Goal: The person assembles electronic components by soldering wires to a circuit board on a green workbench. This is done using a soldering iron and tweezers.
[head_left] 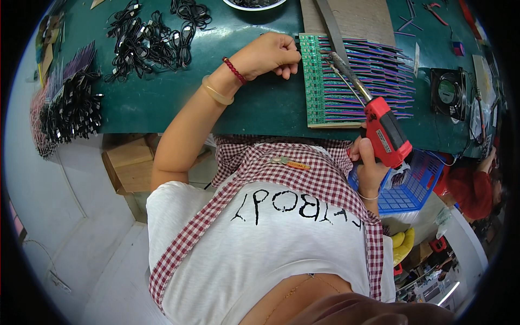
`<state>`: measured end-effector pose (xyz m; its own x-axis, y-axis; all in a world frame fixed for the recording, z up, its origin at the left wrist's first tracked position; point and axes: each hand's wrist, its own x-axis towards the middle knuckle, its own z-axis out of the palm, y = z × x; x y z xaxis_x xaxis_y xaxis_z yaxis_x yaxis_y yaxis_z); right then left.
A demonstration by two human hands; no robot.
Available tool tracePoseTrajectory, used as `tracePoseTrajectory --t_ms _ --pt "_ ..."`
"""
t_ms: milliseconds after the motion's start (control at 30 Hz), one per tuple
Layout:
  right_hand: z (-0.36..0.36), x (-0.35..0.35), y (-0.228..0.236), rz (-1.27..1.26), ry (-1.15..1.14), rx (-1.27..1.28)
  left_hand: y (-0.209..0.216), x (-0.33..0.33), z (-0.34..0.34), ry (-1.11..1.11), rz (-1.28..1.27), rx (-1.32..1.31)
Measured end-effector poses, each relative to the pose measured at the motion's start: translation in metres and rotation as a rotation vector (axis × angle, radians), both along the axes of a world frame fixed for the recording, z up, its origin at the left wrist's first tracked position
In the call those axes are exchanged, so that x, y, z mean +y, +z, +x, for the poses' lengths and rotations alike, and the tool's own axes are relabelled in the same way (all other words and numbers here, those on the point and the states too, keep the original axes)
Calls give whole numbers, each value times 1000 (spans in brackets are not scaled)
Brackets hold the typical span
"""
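While the right hand (370,169) grips one soldering gun (384,130), the left hand (271,56) curls, hold unclear.

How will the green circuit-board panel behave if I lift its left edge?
The green circuit-board panel should stay fairly stiff, looking flat and straight-edged. The thin coloured wires extending right would probably sag and shift. Small, closely packed board details suggest it may be fragile.

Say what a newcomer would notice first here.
Probably the red soldering gun in the right hand, its tip by the green circuit boards right of centre. Next, perhaps, the coiled black cables at upper left and the black fan at far right.
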<state>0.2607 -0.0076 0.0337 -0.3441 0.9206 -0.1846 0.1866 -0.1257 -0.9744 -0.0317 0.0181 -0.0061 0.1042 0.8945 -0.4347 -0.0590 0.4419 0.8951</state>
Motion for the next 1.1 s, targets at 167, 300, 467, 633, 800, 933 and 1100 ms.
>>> tracePoseTrajectory --t_ms 167,300,467,633,800,933,1100 --pt "2 3 11 6 -79 77 0 1 2 -1 -16 12" --pt "24 15 21 105 -164 314 2 1 3 -7 -34 27" --pt "84 51 43 302 -324 355 0 -2 -2 -15 -44 16" --pt "152 81 78 508 -499 238 10 2 -1 -35 -64 79" --pt "207 91 107 582 -579 311 12 0 -8 63 56 508" --pt "227 116 145 626 -588 163 4 -7 -8 135 300 1253" --pt "284 135 242 738 -576 -2 4 -1 -9 66 254 1239"
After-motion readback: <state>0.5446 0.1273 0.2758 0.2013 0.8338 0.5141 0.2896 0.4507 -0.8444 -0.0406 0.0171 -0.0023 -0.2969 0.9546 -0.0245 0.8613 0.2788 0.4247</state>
